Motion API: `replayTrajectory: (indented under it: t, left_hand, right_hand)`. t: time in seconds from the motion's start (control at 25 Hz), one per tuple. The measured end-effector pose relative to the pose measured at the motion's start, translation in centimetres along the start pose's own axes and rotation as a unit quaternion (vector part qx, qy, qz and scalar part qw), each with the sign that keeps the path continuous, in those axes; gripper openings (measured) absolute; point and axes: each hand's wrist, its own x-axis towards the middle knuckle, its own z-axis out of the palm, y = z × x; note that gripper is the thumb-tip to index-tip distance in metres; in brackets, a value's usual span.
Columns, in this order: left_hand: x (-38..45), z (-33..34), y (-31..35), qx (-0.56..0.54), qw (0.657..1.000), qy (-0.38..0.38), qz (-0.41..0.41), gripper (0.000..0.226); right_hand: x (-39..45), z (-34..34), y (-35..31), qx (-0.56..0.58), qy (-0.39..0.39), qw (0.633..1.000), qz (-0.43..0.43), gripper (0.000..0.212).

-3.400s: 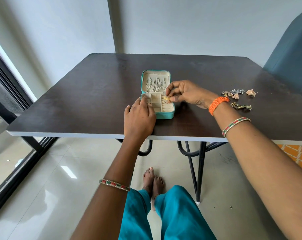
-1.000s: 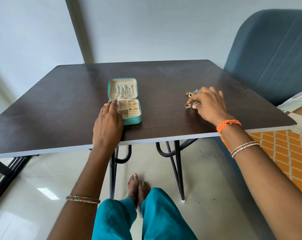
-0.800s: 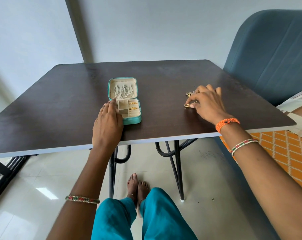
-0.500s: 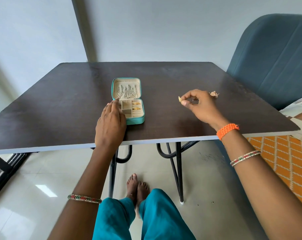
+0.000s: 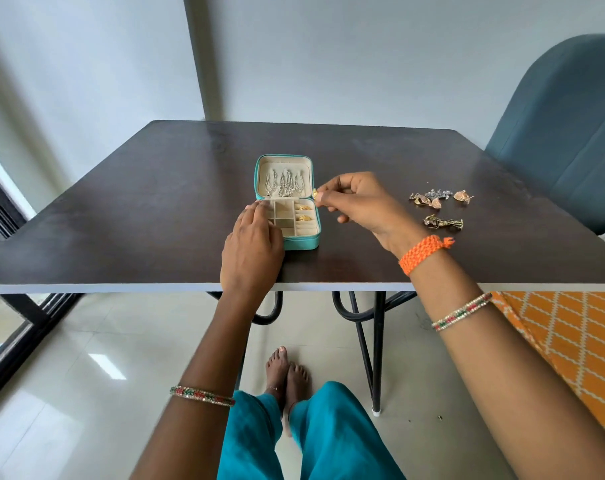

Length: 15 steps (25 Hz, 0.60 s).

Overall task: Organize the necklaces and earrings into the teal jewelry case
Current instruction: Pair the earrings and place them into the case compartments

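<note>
Both grips first: the right hand point(image 5: 359, 202) pinches a small gold earring point(image 5: 315, 193) between thumb and fingertip, with the other fingers curled, just above the right edge of the teal jewelry case point(image 5: 287, 202). The left hand point(image 5: 254, 242) lies flat with straight fingers on the near left corner of the case and holds nothing

Now from big to small. A dark brown surface point(image 5: 155, 209) fills the middle of the view. A blue chair point(image 5: 567, 143) stands at its far right side. An orange rug point(image 5: 571, 351) with a white pattern lies on the shiny floor at the right. Teal trousers point(image 5: 328, 438) and two bare feet point(image 5: 287, 372) show under the surface

The case sits open near the front middle of the surface. Its lid stands up at the back, and silver necklaces point(image 5: 285, 183) hang in a row inside the lid. The bottom half has small cream boxes. Two gold earrings point(image 5: 304, 213) lie in the boxes on the right side, one behind the other

A little pile of loose earrings point(image 5: 436, 199) lies on the surface to the right of the right hand, well apart from the case. One darker piece point(image 5: 443, 222) lies just in front of that pile

The right wrist wears an orange woven band point(image 5: 422, 254) and a thin beaded bangle point(image 5: 462, 311). The left arm wears a red and green bangle point(image 5: 202, 395)
</note>
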Motion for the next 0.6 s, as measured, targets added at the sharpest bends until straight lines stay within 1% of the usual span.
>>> replayTrajectory:
  t: [0.08, 0.16, 0.24, 0.32, 0.4, 0.48, 0.6]
  left_hand:
    - [-0.1, 0.0, 0.1, -0.008, 1.0, 0.001, -0.004, 0.037]
    - [-0.2, -0.1, 0.1, -0.012, 1.0, 0.003, 0.0, 0.036]
    - [-0.3, -0.1, 0.0, -0.014, 1.0, 0.006, 0.004, 0.036]
    - [-0.2, 0.0, -0.1, -0.021, 1.0, 0.01, -0.001, 0.036]
    - [-0.2, 0.0, -0.1, -0.028, 1.0, 0.01, -0.002, 0.035]
    - [-0.2, 0.1, -0.1, -0.031, 0.999, 0.012, 0.001, 0.035]
    - [-0.3, 0.0, -0.1, -0.033, 0.999, 0.014, 0.003, 0.036]
  right_hand:
    - [0.6, 0.3, 0.1, -0.052, -0.026, 0.998, 0.003, 0.006]
    - [1.0, 0.3, 0.1, -0.107, -0.044, 0.993, 0.023, 0.015]
    - [1.4, 0.2, 0.0, -0.142, -0.05, 0.987, 0.054, 0.013]
    - [1.5, 0.2, -0.6, -0.139, -0.078, 0.982, 0.098, 0.007]
    - [1.7, 0.3, -1.0, -0.15, -0.107, 0.975, 0.126, 0.009]
    - [2.1, 0.4, -1.0, -0.168, -0.113, 0.97, 0.137, 0.011]
    - [2.9, 0.9, -0.6, -0.164, -0.098, 0.968, 0.164, 0.024]
